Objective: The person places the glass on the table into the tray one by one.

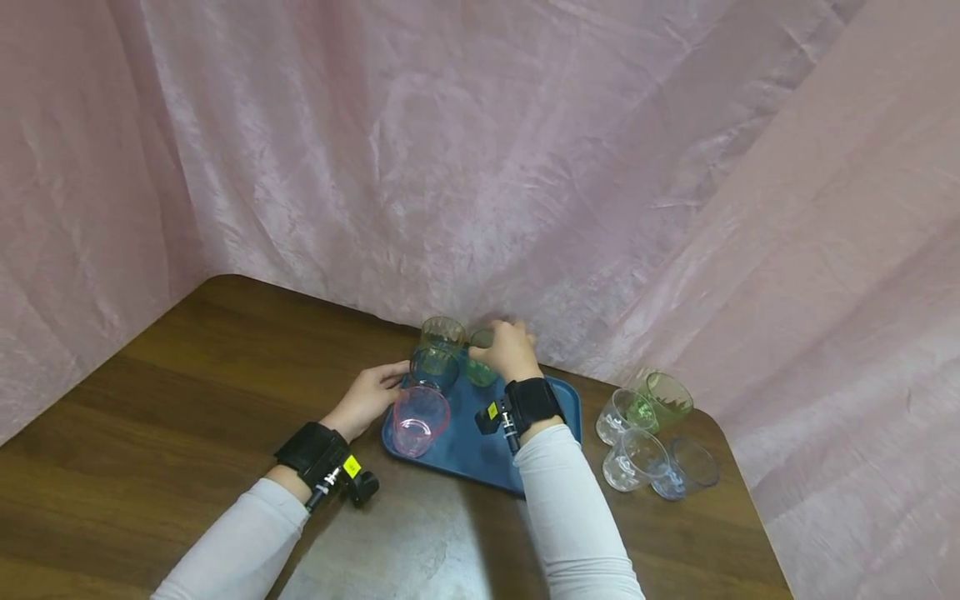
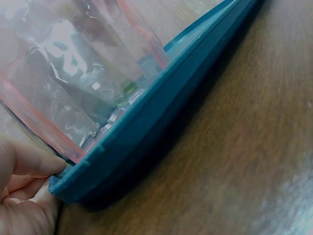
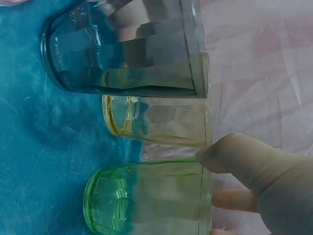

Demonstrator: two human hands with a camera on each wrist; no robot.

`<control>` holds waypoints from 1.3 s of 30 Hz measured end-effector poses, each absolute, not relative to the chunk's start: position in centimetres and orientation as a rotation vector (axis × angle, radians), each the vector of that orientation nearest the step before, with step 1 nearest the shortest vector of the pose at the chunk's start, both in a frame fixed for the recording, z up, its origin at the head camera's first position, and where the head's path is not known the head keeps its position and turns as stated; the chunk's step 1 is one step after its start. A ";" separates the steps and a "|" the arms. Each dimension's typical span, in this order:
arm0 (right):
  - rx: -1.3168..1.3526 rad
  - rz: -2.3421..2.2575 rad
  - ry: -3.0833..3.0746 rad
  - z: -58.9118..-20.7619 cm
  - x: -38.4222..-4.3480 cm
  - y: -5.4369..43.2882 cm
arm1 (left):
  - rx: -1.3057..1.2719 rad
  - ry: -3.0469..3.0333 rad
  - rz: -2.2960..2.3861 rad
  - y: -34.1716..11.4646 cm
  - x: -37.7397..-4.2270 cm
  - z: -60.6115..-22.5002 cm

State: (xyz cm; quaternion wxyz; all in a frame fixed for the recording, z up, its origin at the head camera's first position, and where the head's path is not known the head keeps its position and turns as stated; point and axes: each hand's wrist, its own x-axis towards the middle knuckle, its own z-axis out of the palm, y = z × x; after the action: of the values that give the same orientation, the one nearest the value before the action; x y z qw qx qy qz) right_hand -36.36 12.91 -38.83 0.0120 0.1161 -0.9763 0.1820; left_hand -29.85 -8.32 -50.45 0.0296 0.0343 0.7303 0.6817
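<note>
On the blue tray (image 1: pixel 472 458) stand several clear tinted cups. My right hand (image 1: pixel 512 350) reaches over its far side and grips a green cup (image 3: pixel 146 198) at the rim, thumb on the near side. Left of that cup are a yellowish cup (image 1: pixel 442 327) at the back, a dark blue cup (image 3: pixel 132 54) before it, and a pink cup (image 1: pixel 420 417) nearest to me. My left hand (image 1: pixel 363 400) is at the tray's left edge, pinching the rim (image 2: pixel 73 188) between thumb and fingers, close beside the pink cup.
Right of the tray on the wooden table (image 1: pixel 225 417) stand two colourless cups, one farther back (image 1: pixel 611 423) and one nearer (image 1: pixel 626 468), plus a green cup (image 1: pixel 671 400) and a pale blue cup (image 1: pixel 686 475). A pink curtain (image 1: pixel 450 167) hangs right behind the table's back edge.
</note>
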 end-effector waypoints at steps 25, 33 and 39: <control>0.224 0.686 -2.996 -39.3 -35.5 12.6 | 0.127 2.253 2.102 -8.9 -29.7 -49.8; 0.262 0.747 -3.002 -37.9 -34.6 12.7 | 0.146 2.235 2.116 -8.9 -29.7 -49.7; 0.306 0.766 -2.959 -36.1 -33.7 14.4 | 0.147 2.234 2.114 -9.0 -29.7 -49.7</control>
State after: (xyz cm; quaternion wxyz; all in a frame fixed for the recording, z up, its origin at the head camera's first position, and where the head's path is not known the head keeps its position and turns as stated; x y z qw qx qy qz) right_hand -33.65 14.44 -36.06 0.0347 0.0997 -0.9627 0.2493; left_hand -29.74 -8.99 -49.71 0.0313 0.0476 0.7252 0.6861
